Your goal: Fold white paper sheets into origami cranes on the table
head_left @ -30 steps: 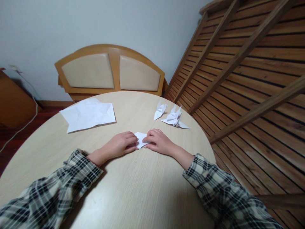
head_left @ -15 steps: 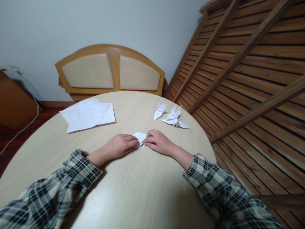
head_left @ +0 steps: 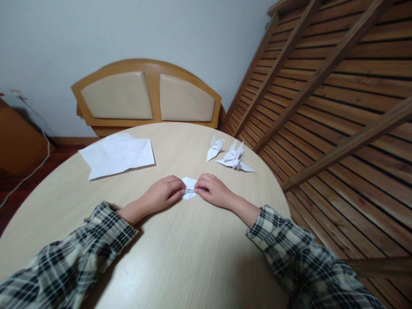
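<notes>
A small folded piece of white paper (head_left: pixel 189 187) lies on the round light-wood table (head_left: pixel 180 249), between my two hands. My left hand (head_left: pixel 163 194) has its fingers curled, with the fingertips pinching the paper's left edge. From the other side my right hand (head_left: pixel 213 190) is curled too, and its fingertips press on the paper's right edge. Most of the paper is hidden under my fingers. Both arms wear plaid sleeves.
A larger creased white sheet (head_left: pixel 117 154) lies at the table's far left. Two folded paper figures (head_left: pixel 215 147) (head_left: pixel 235 158) stand at the far right near the table's edge. A wooden padded headboard (head_left: pixel 146 96) leans behind the table; a slatted wooden frame (head_left: pixel 328 107) stands right.
My hands have drawn closer together over the small paper, which shows less than before. The view has shifted slightly.
</notes>
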A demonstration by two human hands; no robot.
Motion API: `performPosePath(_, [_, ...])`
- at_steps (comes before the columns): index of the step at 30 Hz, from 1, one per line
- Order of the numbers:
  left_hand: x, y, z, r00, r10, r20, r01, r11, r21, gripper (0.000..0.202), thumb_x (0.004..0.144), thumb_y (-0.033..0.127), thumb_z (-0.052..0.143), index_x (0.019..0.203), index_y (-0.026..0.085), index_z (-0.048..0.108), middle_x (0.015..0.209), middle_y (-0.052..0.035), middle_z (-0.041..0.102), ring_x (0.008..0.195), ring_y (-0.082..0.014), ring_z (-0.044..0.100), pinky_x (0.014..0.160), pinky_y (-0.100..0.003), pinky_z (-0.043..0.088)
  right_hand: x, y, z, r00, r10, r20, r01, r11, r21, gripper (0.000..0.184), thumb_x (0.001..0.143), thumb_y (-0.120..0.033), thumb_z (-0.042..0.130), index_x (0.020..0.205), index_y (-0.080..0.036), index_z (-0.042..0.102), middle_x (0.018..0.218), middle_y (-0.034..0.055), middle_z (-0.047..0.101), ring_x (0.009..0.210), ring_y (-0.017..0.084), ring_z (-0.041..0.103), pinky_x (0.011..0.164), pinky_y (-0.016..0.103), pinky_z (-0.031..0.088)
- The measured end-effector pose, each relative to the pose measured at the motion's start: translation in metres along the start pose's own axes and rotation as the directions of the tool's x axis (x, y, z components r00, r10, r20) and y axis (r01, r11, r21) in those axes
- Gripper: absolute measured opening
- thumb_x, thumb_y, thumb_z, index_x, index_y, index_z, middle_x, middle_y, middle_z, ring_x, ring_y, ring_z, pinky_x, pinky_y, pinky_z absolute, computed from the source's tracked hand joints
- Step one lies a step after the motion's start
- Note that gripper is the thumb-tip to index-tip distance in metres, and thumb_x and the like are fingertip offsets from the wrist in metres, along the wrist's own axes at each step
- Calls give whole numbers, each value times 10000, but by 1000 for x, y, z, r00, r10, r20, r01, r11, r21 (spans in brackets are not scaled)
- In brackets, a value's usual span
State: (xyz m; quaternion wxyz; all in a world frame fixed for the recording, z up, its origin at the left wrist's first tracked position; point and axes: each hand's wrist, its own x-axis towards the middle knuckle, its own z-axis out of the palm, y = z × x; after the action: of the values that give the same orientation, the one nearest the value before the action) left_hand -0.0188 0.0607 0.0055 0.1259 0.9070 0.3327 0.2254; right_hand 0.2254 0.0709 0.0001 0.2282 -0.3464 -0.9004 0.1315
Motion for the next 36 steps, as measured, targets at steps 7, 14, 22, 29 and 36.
performPosePath(7, [2, -2, 3, 992, -115, -43, 108, 984, -139, 98, 912, 239, 528, 971, 185, 584, 924, -63, 649, 852, -212, 611, 767, -365, 509, 1, -3, 2, 997, 67, -36, -67, 998, 10, 41, 898, -168, 609, 877, -178, 643, 892, 49, 628, 895, 185, 556, 834, 320, 420])
performPosePath(14, [4, -4, 4, 998, -47, -48, 39, 988, -150, 162, 892, 141, 502, 996, 188, 617, 933, -62, 660, 890, -213, 611, 803, -374, 507, 1, -1, 2, 997, 71, -36, -69, 997, 38, 68, 891, -146, 610, 919, -195, 647, 894, 38, 627, 893, 187, 560, 841, 324, 424])
performPosePath(22, [5, -6, 2, 1000, 1, -16, -4, 984, -177, 247, 895, 85, 507, 1012, 194, 695, 995, -68, 697, 965, -205, 624, 890, -390, 507, 0, 5, 4, 1000, 3, -19, -2, 1000, 28, 177, 901, -115, 598, 978, -201, 731, 912, 53, 621, 914, 186, 566, 858, 330, 431])
performPosePath(29, [2, -10, 4, 999, 40, -35, -44, 988, -151, 276, 886, 65, 534, 1032, 193, 731, 1051, -84, 694, 984, -200, 632, 889, -383, 521, -2, 2, -2, 998, -57, 9, 58, 998, -8, 199, 896, -128, 589, 1003, -190, 746, 945, 69, 623, 923, 193, 564, 845, 336, 436])
performPosePath(36, [2, -11, 5, 996, 71, -46, -76, 991, -114, 264, 893, 73, 539, 1040, 185, 728, 1034, -87, 689, 970, -203, 629, 870, -375, 528, -5, 1, -5, 995, -100, 5, 100, 994, -35, 295, 878, -120, 576, 1103, -227, 733, 970, 60, 610, 932, 193, 547, 851, 343, 427])
